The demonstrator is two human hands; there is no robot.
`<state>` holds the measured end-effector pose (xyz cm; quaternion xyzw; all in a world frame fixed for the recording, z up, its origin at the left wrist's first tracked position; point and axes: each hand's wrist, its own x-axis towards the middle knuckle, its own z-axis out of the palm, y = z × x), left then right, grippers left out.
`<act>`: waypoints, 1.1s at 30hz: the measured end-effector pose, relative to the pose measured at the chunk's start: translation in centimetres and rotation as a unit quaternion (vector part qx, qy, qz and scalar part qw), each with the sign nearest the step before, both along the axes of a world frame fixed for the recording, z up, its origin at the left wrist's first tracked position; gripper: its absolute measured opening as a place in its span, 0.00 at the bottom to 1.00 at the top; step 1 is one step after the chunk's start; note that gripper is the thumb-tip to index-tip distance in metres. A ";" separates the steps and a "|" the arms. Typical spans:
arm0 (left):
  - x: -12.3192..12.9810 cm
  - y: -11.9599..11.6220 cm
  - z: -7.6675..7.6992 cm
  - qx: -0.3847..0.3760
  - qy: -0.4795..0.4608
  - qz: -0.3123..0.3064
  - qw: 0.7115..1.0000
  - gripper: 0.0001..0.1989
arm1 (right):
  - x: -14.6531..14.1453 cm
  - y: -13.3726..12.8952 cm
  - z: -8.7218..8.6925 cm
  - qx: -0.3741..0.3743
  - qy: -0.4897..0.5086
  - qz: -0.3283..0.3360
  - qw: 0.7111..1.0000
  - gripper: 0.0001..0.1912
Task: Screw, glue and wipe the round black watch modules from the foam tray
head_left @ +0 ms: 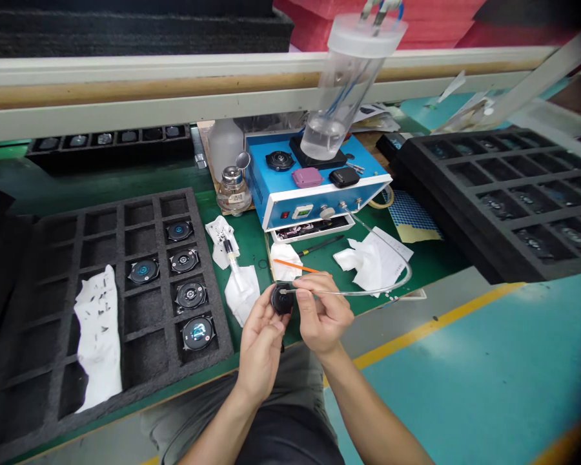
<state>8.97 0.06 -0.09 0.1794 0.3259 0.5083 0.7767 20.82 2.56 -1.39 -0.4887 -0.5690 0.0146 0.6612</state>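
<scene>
My left hand (263, 349) is closed round a dark round watch case (281, 301), held face up over the bench's front edge. In my right hand (325, 314) is a thin dispensing tube (368, 294), pinched between thumb and fingers with its tip at the watch case. The tube curves back to a blue machine (314, 194) with knobs and a small display. Whether the tip touches the case I cannot tell. An orange stick (295, 265) lies just beyond my hands, on a white wipe (285, 253).
Left stands a black foam tray (223, 316) with several watch cases and a long white wipe (99, 342). Beyond are a glass bottle (234, 192) and a clear cylinder (336, 90) on the machine. Right are crumpled tissue (365, 261) and another foam tray (469, 190).
</scene>
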 end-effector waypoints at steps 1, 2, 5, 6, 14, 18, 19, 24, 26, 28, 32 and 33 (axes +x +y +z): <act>0.0 0.0 0.0 0.000 0.000 0.000 1.000 0.24 | 0.0 0.0 0.0 0.000 0.001 0.002 1.000 0.10; 0.0 0.0 0.0 0.000 0.001 0.000 1.000 0.24 | 0.0 0.0 0.0 0.001 0.003 0.003 1.000 0.11; 0.0 -0.1 0.0 -0.002 0.004 -0.001 1.000 0.24 | 0.0 0.0 0.0 0.003 0.007 0.008 1.000 0.11; 0.0 -0.1 0.0 -0.002 0.004 -0.001 1.000 0.24 | 0.0 0.0 0.0 0.004 0.007 0.009 1.000 0.11; 0.0 0.0 -0.1 0.006 0.005 0.000 1.000 0.24 | 0.0 0.0 0.0 0.002 0.003 0.005 1.000 0.11; 0.0 -0.1 -0.1 0.013 0.008 -0.006 1.000 0.24 | 0.0 0.0 0.1 -0.001 -0.002 -0.006 1.000 0.09; 0.0 -0.1 -0.1 0.012 0.008 -0.006 1.000 0.24 | 0.0 0.0 0.1 -0.001 -0.001 -0.006 1.000 0.09; 0.0 -0.1 -0.1 0.012 0.011 -0.007 1.000 0.24 | 0.0 0.0 0.1 0.003 0.006 0.007 1.000 0.11; 0.0 -0.1 -0.1 0.013 0.009 -0.006 1.000 0.24 | 0.0 0.0 0.0 0.005 0.008 0.008 1.000 0.11; 0.0 0.0 0.0 0.014 0.007 -0.005 1.000 0.24 | 0.0 0.0 0.0 0.005 0.008 0.010 1.000 0.12; 0.0 0.0 0.0 0.015 0.006 -0.005 1.000 0.24 | 0.0 0.0 0.1 0.004 0.005 0.006 1.000 0.11; 0.0 0.0 0.0 0.014 0.006 -0.005 1.000 0.24 | 0.0 0.0 0.2 0.004 0.004 0.006 1.000 0.11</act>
